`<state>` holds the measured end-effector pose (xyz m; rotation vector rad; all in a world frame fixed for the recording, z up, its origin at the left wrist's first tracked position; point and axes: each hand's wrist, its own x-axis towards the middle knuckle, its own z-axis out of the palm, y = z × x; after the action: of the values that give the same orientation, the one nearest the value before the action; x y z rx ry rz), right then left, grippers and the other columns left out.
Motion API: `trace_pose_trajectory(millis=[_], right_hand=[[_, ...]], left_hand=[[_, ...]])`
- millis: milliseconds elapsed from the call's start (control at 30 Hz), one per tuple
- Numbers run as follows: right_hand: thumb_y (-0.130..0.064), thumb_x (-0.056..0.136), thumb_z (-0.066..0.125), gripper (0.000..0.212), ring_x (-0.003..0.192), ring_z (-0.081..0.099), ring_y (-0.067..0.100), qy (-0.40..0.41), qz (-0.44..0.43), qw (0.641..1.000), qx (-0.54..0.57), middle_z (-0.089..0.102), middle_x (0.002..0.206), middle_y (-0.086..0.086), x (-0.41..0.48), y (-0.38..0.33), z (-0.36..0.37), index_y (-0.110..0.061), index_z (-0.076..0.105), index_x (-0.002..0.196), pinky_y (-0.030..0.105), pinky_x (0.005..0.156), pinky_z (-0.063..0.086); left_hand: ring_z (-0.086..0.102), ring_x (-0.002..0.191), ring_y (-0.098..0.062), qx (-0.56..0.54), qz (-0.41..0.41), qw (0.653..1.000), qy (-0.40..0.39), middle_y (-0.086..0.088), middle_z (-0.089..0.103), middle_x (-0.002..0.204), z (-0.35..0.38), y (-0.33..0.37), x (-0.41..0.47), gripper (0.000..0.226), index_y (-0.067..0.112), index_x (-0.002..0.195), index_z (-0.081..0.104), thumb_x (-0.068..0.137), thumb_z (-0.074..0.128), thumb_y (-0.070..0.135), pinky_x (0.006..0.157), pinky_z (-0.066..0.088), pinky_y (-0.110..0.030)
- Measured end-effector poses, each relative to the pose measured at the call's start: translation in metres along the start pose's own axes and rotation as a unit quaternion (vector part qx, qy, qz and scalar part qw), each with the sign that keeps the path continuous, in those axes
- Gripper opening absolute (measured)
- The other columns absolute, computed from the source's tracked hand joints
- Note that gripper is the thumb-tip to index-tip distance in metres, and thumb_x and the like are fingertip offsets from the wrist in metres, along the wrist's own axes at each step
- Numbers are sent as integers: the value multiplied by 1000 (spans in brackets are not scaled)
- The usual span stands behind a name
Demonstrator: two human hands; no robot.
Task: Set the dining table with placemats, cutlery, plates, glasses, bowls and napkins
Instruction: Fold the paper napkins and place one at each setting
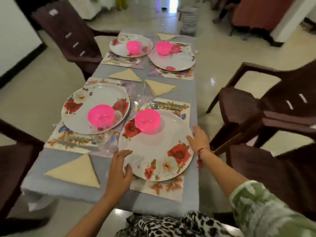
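The left hand [119, 170] had a loose, spread grip. Its thumb and fingers lay against the near left rim of the big flower plate [153, 151]. The right hand [199, 140] had a spread grip too, and its fingertips touched the right rim of the same plate. Neither hand was curled round anything. The plate sat on a flower placemat [164, 187] at the near right corner of the bench [119, 195], which had a grey cloth on it. A pink bowl [147, 121] stood on the far part of the plate. A spoon [153, 105] lay on the placemat just past the plate. To the left sat a second plate [102, 98] with a second pink bowl [100, 115] on it. A tan napkin [77, 171], folded to a point, lay near that plate by the bench edge. At the far end sat a far left plate [119, 48] and a far right plate [177, 60], each with a pink bowl on it. A middle napkin [159, 87] lay on the cloth between the near and far places. A brown chair [273, 108] stood on the right side.
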<state>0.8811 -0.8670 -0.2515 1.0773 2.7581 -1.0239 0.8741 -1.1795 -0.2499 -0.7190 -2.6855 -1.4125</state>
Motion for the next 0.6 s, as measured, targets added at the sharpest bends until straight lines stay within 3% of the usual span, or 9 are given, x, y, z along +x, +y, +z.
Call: trace_pose_trajectory(millis=[133, 267, 433, 600], right_hand=[[-18, 91, 57, 31, 106, 57, 29, -44, -43, 998, 28, 60, 119, 13, 16, 7, -4, -10, 50, 120, 35, 85, 46], [-19, 91, 57, 30, 107, 56, 32, -62, -65, 996, 5, 61, 119, 15, 30, 8, -9, -6, 54, 118, 36, 87, 45], [-18, 90, 59, 28, 107, 57, 32, -69, -55, 996, 17, 62, 118, 15, 40, 9, -11, -5, 56, 115, 39, 89, 45], [-20, 90, 61, 31, 108, 56, 32, -81, -55, 995, 20, 61, 120, 15, 50, 11, -18, -7, 56, 118, 35, 87, 44]], left_hand=[[39, 113, -3, 40, -86, 988, 125, 3, 49, 118, 23, 20, -28, 37, 6, 120, 54, 86, 45, 18, 96, 25, -4], [39, 115, -15, 67, -186, 969, 151, 1, 46, 120, 55, 35, -50, 52, 7, 124, 51, 82, 42, 37, 96, 35, -30], [42, 121, -28, 80, -282, 940, 176, -10, 46, 127, 76, 44, -67, 50, 8, 128, 48, 79, 50, 22, 103, 39, -46], [39, 116, -27, 117, -312, 925, 182, -14, 52, 122, 69, 46, -71, 43, 3, 122, 52, 81, 49, 14, 98, 31, -33]])
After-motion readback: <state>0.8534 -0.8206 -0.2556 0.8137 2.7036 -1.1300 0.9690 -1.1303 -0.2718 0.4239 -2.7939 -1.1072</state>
